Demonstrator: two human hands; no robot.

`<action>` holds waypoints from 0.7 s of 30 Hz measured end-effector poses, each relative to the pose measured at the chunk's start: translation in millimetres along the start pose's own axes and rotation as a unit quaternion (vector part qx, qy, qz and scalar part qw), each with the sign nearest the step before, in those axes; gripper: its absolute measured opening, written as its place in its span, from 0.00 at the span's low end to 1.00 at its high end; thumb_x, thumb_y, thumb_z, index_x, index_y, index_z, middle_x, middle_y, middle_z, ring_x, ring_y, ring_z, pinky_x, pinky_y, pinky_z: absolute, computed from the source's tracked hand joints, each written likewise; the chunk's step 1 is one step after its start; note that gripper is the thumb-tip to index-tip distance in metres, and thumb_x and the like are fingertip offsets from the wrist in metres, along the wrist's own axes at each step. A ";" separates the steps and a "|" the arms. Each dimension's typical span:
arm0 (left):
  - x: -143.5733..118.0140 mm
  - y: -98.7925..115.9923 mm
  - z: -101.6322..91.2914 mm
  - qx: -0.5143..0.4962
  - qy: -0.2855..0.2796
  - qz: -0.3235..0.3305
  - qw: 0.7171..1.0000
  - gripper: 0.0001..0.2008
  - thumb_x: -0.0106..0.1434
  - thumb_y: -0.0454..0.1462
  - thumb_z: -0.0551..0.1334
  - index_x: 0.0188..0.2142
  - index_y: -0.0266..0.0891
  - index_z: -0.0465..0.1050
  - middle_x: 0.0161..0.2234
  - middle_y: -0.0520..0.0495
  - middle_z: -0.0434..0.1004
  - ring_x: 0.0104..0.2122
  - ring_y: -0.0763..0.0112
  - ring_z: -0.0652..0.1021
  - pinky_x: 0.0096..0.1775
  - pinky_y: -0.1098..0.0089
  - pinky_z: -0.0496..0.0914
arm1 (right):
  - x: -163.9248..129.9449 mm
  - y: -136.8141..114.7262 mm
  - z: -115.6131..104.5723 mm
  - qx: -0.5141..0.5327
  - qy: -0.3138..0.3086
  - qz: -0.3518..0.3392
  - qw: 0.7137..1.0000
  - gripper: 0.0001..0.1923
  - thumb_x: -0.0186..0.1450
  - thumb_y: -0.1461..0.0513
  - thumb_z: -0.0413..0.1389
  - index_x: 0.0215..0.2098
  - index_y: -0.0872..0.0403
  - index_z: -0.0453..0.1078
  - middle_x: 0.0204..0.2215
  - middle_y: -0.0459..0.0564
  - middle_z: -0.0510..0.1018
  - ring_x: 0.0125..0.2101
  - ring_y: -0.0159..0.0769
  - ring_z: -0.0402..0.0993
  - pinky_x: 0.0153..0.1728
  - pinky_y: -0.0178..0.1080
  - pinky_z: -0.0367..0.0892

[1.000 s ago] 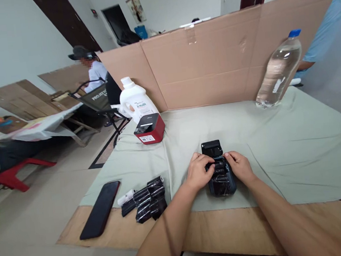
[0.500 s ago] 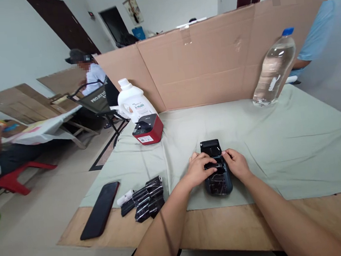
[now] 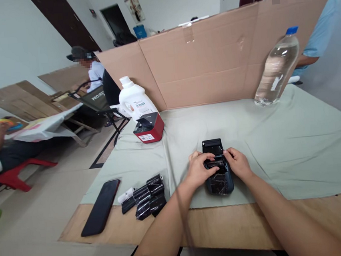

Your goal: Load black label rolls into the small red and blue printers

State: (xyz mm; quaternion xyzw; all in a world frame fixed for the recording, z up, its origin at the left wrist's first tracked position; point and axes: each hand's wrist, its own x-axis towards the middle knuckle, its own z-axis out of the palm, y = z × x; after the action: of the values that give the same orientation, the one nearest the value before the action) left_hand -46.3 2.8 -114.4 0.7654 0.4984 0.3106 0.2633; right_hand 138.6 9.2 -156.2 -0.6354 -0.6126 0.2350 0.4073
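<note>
A dark portable printer (image 3: 220, 185) lies on the green cloth with its lid (image 3: 212, 147) flipped up at the far end. Inside its bay sits a black ribbon roll (image 3: 216, 164). My left hand (image 3: 199, 167) reaches in from the left, thumb and index finger closed about the roll. My right hand (image 3: 237, 162) holds the printer's right side near the lid hinge, fingers curled and thumb on the edge. Left of my left forearm lie several black-wrapped rolls (image 3: 149, 196) and small white rolls (image 3: 126, 195).
A phone (image 3: 101, 207) rests at the table's left front. Behind it stand a red-and-black box-shaped device (image 3: 149, 128) and a white jug (image 3: 135, 97). A water bottle (image 3: 277, 67) stands back right before a cardboard screen (image 3: 206, 60). Other people sit at left and beyond the screen.
My left thumb and index finger have spread slightly around the roll, showing more of it. The whole view has shifted a little; the printer stays in place.
</note>
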 end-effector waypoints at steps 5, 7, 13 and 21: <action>-2.3 1.2 3.3 0.000 0.062 0.043 0.997 0.17 0.49 0.34 0.71 0.39 0.42 0.74 0.37 0.51 0.79 0.41 0.65 0.75 0.55 0.56 0.57 | 0.4 0.0 -0.2 0.001 -0.007 -0.003 1.000 0.22 0.65 0.47 0.44 0.26 0.52 0.69 0.23 0.48 0.75 0.27 0.37 0.69 0.28 0.36 0.60; -2.7 -0.6 5.2 -0.020 0.078 0.056 0.995 0.15 0.50 0.34 0.69 0.38 0.42 0.73 0.37 0.52 0.79 0.39 0.67 0.76 0.57 0.55 0.56 | 0.4 -0.3 -0.5 0.001 -0.011 -0.005 1.000 0.22 0.65 0.47 0.44 0.27 0.52 0.69 0.24 0.48 0.76 0.28 0.37 0.70 0.29 0.36 0.60; -2.1 -8.8 11.7 -0.155 0.106 0.027 0.982 0.14 0.53 0.35 0.65 0.40 0.39 0.69 0.38 0.47 0.75 0.39 0.68 0.75 0.44 0.66 0.69 | 0.6 -0.6 -1.0 0.002 -0.016 -0.008 1.000 0.21 0.65 0.47 0.44 0.27 0.51 0.69 0.24 0.48 0.76 0.29 0.37 0.70 0.30 0.36 0.60; -0.8 -12.3 15.5 -0.144 0.092 0.023 0.985 0.12 0.53 0.34 0.65 0.38 0.40 0.70 0.37 0.48 0.74 0.38 0.68 0.74 0.45 0.66 0.68 | 0.6 0.0 -0.2 -0.001 -0.013 -0.009 1.000 0.21 0.65 0.48 0.44 0.27 0.51 0.69 0.25 0.49 0.76 0.29 0.38 0.70 0.30 0.36 0.60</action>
State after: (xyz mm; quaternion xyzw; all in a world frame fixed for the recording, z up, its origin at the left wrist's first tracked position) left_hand -42.5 5.1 -133.6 0.6989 0.4532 0.4537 0.3168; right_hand 138.8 9.7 -156.0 -0.6270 -0.6239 0.2393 0.4005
